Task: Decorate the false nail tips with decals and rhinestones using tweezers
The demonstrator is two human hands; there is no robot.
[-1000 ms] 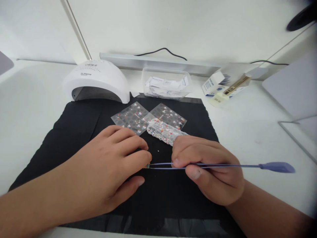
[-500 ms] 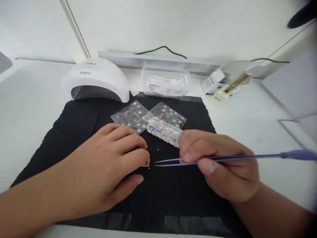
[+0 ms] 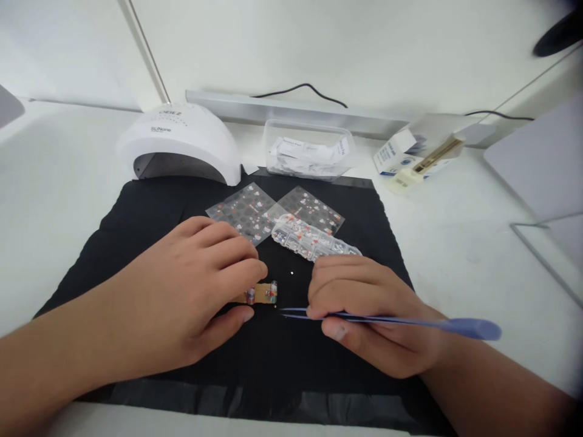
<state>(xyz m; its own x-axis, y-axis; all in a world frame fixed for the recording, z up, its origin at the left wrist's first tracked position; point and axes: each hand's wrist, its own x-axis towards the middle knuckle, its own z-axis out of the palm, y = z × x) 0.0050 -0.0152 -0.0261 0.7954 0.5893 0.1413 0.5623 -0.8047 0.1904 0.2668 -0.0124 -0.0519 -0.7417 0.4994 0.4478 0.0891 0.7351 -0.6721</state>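
My left hand [image 3: 191,297] lies on the black mat [image 3: 136,237], its index finger and thumb pinching a small tan strip [image 3: 262,293] that carries tiny decorated pieces. My right hand [image 3: 373,315] grips blue tweezers [image 3: 410,320], their tips pointing left and stopping just right of the strip's end. A tiny white bead [image 3: 292,273] lies loose on the mat between the hands. Behind my right hand lies a clear compartment box of small gems [image 3: 310,238].
Two clear sticker sheets [image 3: 246,209] lie on the mat behind the hands. A white nail lamp [image 3: 180,142] stands at the back left, a clear tub of white packets [image 3: 310,152] at the back centre, small boxes [image 3: 410,161] at the back right.
My left fingers have drawn back, uncovering more of the tan strip. My right hand moved the tweezers down and left, so their tips sit lower near the strip's end.
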